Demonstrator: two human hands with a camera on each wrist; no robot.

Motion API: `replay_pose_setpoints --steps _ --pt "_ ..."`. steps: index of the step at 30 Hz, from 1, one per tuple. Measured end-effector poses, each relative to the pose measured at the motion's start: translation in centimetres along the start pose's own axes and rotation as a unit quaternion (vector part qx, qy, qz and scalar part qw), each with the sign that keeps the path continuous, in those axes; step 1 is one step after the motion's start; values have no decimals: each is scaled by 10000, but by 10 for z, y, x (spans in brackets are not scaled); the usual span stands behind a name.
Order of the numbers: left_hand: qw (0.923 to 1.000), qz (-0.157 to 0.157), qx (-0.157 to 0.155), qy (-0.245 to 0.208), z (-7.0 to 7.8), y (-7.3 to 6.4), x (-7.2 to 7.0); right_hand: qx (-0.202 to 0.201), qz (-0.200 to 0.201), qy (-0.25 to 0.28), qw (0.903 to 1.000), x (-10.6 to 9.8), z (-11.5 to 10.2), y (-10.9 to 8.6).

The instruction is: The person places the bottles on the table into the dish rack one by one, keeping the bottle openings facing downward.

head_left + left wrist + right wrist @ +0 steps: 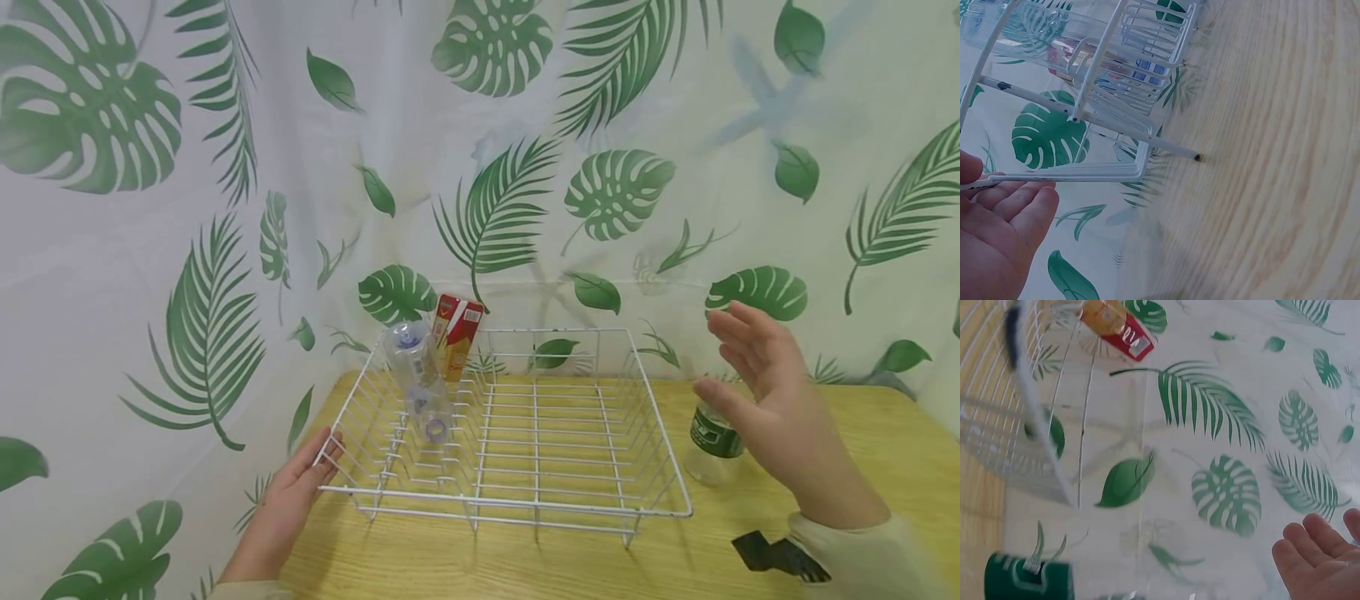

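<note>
My left hand [300, 471] grips the front left corner of a white wire dish rack [536, 504]. In the left wrist view, its thumb lies over the rim wire and its fingers [1035, 212] pass beneath. A clear plastic bottle [422, 379] leans in the rack's left part. Behind it stands a tilted red and yellow carton [457, 333]. My right hand [780, 417] is raised right of the rack with its fingers apart from the thumb, holding nothing. It partly covers a clear jar with a green label [716, 437] that stands on the table.
The light wooden table [420, 562] bears the rack and the jar. A white curtain with green leaf prints [660, 117] hangs along the back and left side. A black strap piece [780, 557] hangs at my right sleeve.
</note>
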State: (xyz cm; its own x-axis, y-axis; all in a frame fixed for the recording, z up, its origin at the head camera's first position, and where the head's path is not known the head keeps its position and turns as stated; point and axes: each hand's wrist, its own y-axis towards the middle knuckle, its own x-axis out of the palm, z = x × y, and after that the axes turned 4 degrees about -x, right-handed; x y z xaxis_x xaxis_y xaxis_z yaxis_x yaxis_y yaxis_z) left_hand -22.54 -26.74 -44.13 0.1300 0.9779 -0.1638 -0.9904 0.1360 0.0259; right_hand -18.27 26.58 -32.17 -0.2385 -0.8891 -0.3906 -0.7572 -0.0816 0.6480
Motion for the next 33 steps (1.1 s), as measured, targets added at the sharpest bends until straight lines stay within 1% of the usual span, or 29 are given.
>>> replay_pose_setpoints --steps 2,5,8,10,12,15,19,23,26,29,31,33 --pt "10000 -24 -20 -2 0 0 0 73 158 -64 9998 -8 8 -8" --pt "10000 12 -91 3 0 1 0 351 357 -303 9983 -20 20 -20" --pt "9998 74 -161 -20 -1 2 1 628 482 -539 9954 -30 32 -29" --pt "9998 107 -166 -19 -2 2 1 782 486 -639 9937 -35 40 -33" --pt "9998 96 -149 -27 -2 2 1 900 496 -615 9928 -38 48 -37" --pt "9999 91 -132 -12 -2 2 0 1118 450 -384 9920 -40 67 -41" --pt "9998 75 -174 -5 -2 1 0 1456 224 -82 9890 -40 97 -48" --pt "9998 58 -213 -24 -2 1 2 1814 -161 -31 9833 -36 123 -54" --pt "9997 83 -236 -27 -2 1 2 2091 -569 13 9762 -32 137 -57" --pt "9998 102 -193 -38 -1 1 1 2373 -957 -10 9667 -28 148 -58" --pt "9999 83 -143 -28 0 0 0 2466 -1109 -14 9628 -25 154 -60" --pt "9999 73 -139 17 0 0 0 2460 -1146 60 9624 -21 159 -61"
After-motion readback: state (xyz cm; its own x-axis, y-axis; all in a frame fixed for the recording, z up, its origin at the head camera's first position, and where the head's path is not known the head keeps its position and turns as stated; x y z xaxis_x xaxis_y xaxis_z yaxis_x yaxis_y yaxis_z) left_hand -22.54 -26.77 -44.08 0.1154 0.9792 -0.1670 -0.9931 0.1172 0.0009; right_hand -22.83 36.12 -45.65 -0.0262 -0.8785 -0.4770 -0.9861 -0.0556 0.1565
